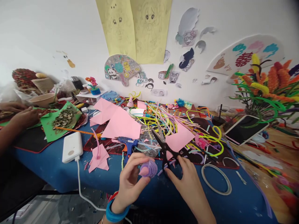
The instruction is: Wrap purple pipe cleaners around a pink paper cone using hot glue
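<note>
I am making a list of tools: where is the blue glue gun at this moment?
In the head view, the blue glue gun is left of centre, just beyond the left hand and near the large pink paper's lower edge.

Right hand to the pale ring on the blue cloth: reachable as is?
Probably yes: the pale ring lies close beside the right hand, with bare blue cloth between. But its fingers are on the black scissors, so it would likely need to release them first.

Left hand (128, 179): thick blue wristband (116, 217), narrower red band (113, 196) beside it. Right hand (187, 174): bare wrist.
</note>
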Demonstrator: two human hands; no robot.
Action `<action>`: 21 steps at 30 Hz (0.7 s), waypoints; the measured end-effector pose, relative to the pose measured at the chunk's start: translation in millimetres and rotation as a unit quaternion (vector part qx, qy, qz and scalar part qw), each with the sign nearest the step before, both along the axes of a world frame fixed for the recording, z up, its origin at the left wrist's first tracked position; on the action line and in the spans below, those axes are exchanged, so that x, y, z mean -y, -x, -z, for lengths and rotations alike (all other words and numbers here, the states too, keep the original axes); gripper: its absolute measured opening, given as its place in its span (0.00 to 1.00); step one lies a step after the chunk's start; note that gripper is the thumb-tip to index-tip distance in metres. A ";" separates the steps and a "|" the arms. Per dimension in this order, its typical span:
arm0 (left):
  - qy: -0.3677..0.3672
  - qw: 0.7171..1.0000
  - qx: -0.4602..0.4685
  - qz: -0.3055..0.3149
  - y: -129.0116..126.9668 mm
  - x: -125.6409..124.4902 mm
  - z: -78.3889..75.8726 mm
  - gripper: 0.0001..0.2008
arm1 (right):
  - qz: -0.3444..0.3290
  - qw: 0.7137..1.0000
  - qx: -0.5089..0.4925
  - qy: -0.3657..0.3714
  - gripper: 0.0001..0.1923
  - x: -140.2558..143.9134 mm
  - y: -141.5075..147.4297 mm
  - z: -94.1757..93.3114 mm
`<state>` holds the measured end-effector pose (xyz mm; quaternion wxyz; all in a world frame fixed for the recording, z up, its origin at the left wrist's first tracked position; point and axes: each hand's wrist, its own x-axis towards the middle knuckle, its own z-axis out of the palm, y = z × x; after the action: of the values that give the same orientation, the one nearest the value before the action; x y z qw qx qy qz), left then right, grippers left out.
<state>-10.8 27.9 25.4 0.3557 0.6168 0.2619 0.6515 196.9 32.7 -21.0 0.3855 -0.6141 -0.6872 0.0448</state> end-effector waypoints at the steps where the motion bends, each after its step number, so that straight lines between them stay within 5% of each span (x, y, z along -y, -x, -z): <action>1: 0.000 1.000 -0.004 0.005 0.0 0.6 -0.7 0.16 | -0.001 1.000 -0.020 -0.009 0.30 -1.8 -0.9 -3.5; 4: 0.016 0.997 0.027 0.065 -0.9 3.7 -1.1 0.18 | -0.041 0.994 -0.091 -0.041 0.22 3.7 2.2 -24.6; 9: 0.067 0.986 0.051 0.147 -3.3 9.5 -2.4 0.13 | -0.255 0.941 -0.212 -0.062 0.12 22.4 19.1 -65.6; 14: 0.094 0.983 0.034 0.152 -3.3 9.4 -1.2 0.09 | -0.229 0.933 -0.264 -0.086 0.02 25.6 36.1 -75.0; 17: 0.126 0.974 0.065 0.175 -4.5 7.4 4.5 0.09 | -0.220 0.930 -0.276 -0.097 0.06 23.0 38.5 -70.4; 21: 0.194 0.949 0.146 0.202 -9.4 5.1 9.2 0.13 | -0.097 0.959 -0.254 -0.081 0.08 13.3 27.9 -58.9</action>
<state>-1.5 22.8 16.3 0.6270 0.4743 0.1982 0.5853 169.0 19.4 37.8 0.5896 -0.4795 -0.6242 0.1813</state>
